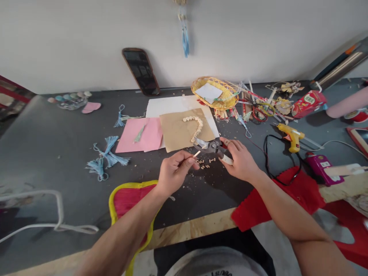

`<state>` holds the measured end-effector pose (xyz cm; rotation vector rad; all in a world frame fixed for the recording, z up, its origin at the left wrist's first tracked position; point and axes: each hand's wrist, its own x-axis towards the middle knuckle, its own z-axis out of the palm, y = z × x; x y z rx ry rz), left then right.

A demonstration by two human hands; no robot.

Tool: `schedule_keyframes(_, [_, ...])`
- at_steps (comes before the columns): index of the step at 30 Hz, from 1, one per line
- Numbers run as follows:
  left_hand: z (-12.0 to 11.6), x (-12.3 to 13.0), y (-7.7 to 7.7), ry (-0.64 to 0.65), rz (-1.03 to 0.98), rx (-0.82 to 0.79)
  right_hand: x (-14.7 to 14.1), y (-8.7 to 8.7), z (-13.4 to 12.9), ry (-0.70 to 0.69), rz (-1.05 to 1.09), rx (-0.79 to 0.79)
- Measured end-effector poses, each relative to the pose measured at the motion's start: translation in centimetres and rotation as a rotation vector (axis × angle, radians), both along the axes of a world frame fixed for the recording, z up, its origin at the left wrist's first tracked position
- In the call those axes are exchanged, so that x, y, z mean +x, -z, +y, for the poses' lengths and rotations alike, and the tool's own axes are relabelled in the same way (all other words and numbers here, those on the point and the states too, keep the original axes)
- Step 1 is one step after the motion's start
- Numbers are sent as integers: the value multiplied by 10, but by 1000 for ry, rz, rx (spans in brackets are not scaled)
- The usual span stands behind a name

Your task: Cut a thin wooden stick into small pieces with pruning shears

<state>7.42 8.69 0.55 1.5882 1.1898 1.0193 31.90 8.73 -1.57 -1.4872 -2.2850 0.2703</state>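
My left hand (176, 170) pinches a thin pale stick (197, 154) between thumb and fingers. In my right hand (239, 159) are hand cutters (214, 146), their handles gripped and their jaws around the far end of the stick. Just beyond the cutters, a curved row of small pale pieces (198, 126) lies on brown paper (175, 130). Several short cut bits (204, 164) are scattered on the dark tabletop near the hands.
Pink paper (126, 138) and blue tassels (109, 153) lie left. A phone (140, 71) leans on the wall. Behind the paper is a yellow basket (230, 100). To the right are scissors (260, 113), a yellow glue gun (291, 137), red cloth (301, 191) and cables.
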Motion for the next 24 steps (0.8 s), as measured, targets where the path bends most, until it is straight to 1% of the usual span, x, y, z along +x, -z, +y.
schedule_keyframes(6, [1, -2, -1, 49, -77, -139, -1, -4, -2, -4, 28, -2])
schedule_keyframes(9, [0, -2, 1, 82, -147, -164, -1, -5, -3, -9, 27, -5])
schedule_keyframes(12, [1, -2, 3, 118, -239, -231, 2, -5, -2, 2, -2, -12])
schedule_keyframes(14, [2, -3, 3, 165, -306, -313, 4, -4, 1, -4, -24, -12])
schedule_keyframes(17, [6, -5, -1, 264, -387, -481, 9, -1, 5, -50, -45, -12])
schedule_keyframes(21, [12, -9, -4, 387, -449, -689, 12, 1, 8, -108, -44, -17])
schedule_keyframes(24, [15, -12, -5, 437, -489, -816, 10, -1, 6, -125, -22, -16])
